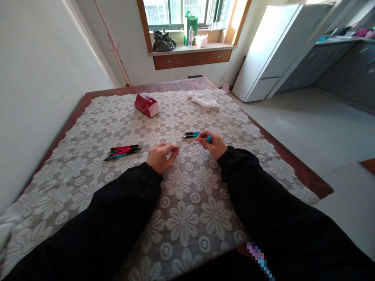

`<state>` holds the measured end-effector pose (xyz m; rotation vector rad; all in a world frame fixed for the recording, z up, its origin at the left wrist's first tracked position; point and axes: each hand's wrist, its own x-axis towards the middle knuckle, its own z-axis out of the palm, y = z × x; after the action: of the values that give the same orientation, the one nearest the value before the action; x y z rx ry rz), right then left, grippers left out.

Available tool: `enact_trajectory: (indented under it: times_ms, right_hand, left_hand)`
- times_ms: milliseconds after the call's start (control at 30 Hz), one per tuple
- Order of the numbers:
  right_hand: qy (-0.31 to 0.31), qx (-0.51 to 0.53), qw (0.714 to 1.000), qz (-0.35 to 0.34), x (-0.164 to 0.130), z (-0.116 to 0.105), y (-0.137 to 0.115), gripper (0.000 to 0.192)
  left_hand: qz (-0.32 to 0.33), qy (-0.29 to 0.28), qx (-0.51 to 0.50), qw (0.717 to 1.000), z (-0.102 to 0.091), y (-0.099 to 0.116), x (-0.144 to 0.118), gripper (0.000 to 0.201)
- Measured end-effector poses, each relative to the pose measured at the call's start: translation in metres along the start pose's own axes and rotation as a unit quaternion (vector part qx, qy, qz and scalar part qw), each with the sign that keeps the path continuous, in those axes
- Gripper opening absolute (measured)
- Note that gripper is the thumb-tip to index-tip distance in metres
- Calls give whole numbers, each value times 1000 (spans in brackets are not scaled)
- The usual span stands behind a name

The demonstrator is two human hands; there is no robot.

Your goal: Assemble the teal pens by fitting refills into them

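- The left hand (159, 156) pinches the near-left end of a thin white refill rod (187, 146) between thumb and fingertips; its grip is closed tight on that end.
- The right hand (215, 143) is closed around a short teal plastic pen barrel (209, 138), from which the rod's far-right end seems to emerge; the joint itself is too small to make out.
- The rod hangs just above the white floral lace cloth (187, 203) covering the wooden tabletop (295, 166), between the two hands, near the middle of the scene.
- Judged from its look, the rod is very light, slender and likely to flex or snap if bent, so it is best held close to its ends; the smooth barrel may be slippery and suits a full-finger hold.
- Two teal-and-black pens (191, 134) lie just beyond the right hand; a bundle of red, teal and black pens (124, 152) lies to the left.
- A red tissue pack (146, 104) and crumpled white tissue (204, 100) lie at the far side.
- No brand, label or writing can be read anywhere.
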<state>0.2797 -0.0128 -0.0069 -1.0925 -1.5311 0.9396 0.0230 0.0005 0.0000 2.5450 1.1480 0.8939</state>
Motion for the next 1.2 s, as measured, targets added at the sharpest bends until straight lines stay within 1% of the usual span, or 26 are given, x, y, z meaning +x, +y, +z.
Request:
enact_trajectory:
  times_ms: [267, 367, 567, 733, 900, 1067, 1200]
  right_hand:
    - [20, 25, 999, 19, 1, 2, -5, 40]
    - [14, 15, 1000, 17, 1, 3, -3, 37]
    - [14, -48, 999, -11, -1, 2, 2, 27]
    - [21, -62, 998, -24, -3, 4, -4, 29]
    - [14, -57, 998, -25, -3, 5, -5, 30]
    - [5, -75, 997, -36, -3, 4, -1, 25]
    - [-7, -85, 996, -30, -4, 4, 0, 21]
  left_hand:
    - [-6, -3, 6, 1000, 1, -1, 0, 16]
    - [-11, -7, 6, 1000, 2, -1, -1, 17]
    - [-18, -42, 6, 999, 3, -4, -1, 19]
    - [-27, -34, 24, 999, 1, -1, -1, 17]
    - [-28, -19, 39, 999, 0, 1, -1, 17]
    - [-27, -39, 24, 999, 2, -2, -2, 19]
    - [-22, -49, 17, 998, 3, -3, -1, 21]
